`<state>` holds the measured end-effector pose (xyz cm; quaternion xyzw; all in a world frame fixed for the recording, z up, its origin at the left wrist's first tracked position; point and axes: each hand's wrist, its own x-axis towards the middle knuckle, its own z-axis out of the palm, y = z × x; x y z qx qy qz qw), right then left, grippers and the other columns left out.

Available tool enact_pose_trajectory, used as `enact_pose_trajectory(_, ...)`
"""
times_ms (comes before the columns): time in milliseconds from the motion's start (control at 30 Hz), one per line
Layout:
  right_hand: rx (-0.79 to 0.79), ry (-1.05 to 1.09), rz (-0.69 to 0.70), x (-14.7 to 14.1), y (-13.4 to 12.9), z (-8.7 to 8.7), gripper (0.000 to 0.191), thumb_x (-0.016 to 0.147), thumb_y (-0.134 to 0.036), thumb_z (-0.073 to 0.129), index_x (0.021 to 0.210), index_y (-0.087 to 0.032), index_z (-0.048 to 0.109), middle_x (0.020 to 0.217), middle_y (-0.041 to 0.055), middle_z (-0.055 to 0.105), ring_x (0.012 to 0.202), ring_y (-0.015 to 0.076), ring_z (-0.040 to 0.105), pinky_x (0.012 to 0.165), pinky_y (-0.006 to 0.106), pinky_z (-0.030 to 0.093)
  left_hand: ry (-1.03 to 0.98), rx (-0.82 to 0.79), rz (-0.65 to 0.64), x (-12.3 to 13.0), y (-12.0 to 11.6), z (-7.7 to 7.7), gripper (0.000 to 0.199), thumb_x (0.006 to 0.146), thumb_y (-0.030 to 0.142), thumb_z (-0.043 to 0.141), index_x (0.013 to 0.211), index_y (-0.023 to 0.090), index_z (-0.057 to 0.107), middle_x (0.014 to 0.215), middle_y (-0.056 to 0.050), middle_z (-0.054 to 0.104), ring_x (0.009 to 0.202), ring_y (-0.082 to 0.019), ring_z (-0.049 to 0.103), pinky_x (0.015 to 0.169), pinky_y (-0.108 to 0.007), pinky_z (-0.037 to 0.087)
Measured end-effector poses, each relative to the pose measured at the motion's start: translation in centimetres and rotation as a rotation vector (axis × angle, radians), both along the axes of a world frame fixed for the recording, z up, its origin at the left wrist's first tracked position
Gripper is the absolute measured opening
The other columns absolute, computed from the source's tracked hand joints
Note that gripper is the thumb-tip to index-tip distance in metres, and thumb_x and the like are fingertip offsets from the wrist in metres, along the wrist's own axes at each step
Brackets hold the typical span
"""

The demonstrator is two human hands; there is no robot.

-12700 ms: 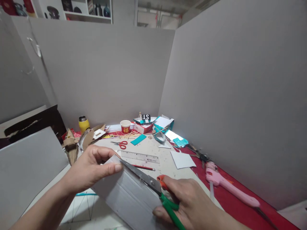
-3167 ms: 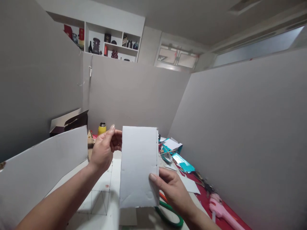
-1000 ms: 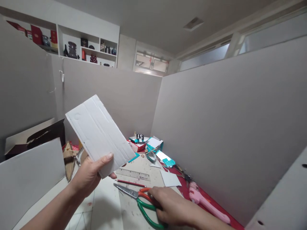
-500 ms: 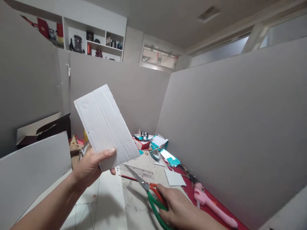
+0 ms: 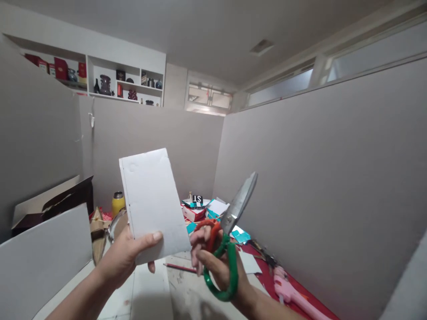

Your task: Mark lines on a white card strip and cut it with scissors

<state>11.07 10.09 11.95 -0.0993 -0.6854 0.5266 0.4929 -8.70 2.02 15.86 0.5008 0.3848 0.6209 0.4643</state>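
Note:
My left hand (image 5: 135, 251) grips the lower end of a white cardboard piece (image 5: 155, 200), thumb across its face and fingers behind. The piece stands nearly upright, tilted a little to the left. Beside it on the right, my right hand (image 5: 222, 264) holds a pair of scissors (image 5: 230, 218) with one orange and one green handle. Their blades are together and point up and to the right, apart from the cardboard. A red pencil (image 5: 180, 267) lies on the table below, partly hidden by the right hand.
A pink glue gun (image 5: 288, 284) lies on red material at the right. White and teal scraps (image 5: 240, 235) and a red box (image 5: 193, 213) are further back. A yellow bottle (image 5: 118, 203) and a large white board (image 5: 50, 258) stand left. Grey partitions (image 5: 316, 178) enclose the table.
The scissors have swung upward in my right hand, which has risen and turned. The cardboard has come more upright and sits lower in view. The head view has tilted up.

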Motion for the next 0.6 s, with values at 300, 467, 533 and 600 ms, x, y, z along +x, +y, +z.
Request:
enact_pose_trajectory(300, 0.102, 0.075, -0.188, -2.0, -0.4, 2.1, 0.021, 0.088, -0.034, 0.065, 0.082, -0.020, 0.051, 0.072, -0.0013, 0.058, 0.054, 0.0110, 0.056, 0.050, 0.024, 0.049, -0.146, 0.120, -0.025, 1.0, -0.7, 0.4, 0.030, 0.076, 0.032, 0.075, 0.101, 0.019, 0.067, 0.090, -0.006, 0.067, 0.079, -0.019, 0.062, 0.062, -0.028, 0.058)
enact_pose_trajectory(467, 0.147, 0.112, -0.157, -2.3, -0.7, 3.2, 0.021, 0.089, -0.031, 0.065, 0.079, -0.021, 0.049, 0.070, -0.0027, 0.056, 0.051, 0.0098, 0.055, 0.049, 0.023, 0.049, 0.142, 0.175, 0.068, 3.1, -0.5, -1.6, 0.023, 0.084, 0.039, 0.067, 0.090, 0.017, 0.070, 0.085, -0.007, 0.068, 0.075, -0.021, 0.062, 0.069, -0.033, 0.055)
enact_pose_trajectory(533, 0.142, 0.079, -0.111, -2.6, -1.6, 3.6, 0.022, 0.087, -0.033, 0.066, 0.078, -0.021, 0.049, 0.068, -0.0028, 0.055, 0.051, 0.0105, 0.055, 0.048, 0.024, 0.050, 0.167, 0.165, 0.125, 3.8, -0.6, -2.2, 0.025, 0.087, 0.041, 0.062, 0.080, 0.018, 0.070, 0.077, -0.005, 0.067, 0.070, -0.020, 0.061, 0.069, -0.033, 0.053)
enact_pose_trajectory(600, 0.118, 0.042, -0.066, -2.8, -2.5, 3.9, 0.025, 0.084, -0.037, 0.069, 0.078, -0.022, 0.050, 0.064, -0.0035, 0.054, 0.049, 0.0112, 0.054, 0.045, 0.024, 0.049, 0.170, 0.161, 0.167, 4.2, -0.9, -2.4, 0.027, 0.087, 0.040, 0.061, 0.071, 0.021, 0.068, 0.071, -0.003, 0.065, 0.068, -0.020, 0.060, 0.070, -0.032, 0.051)
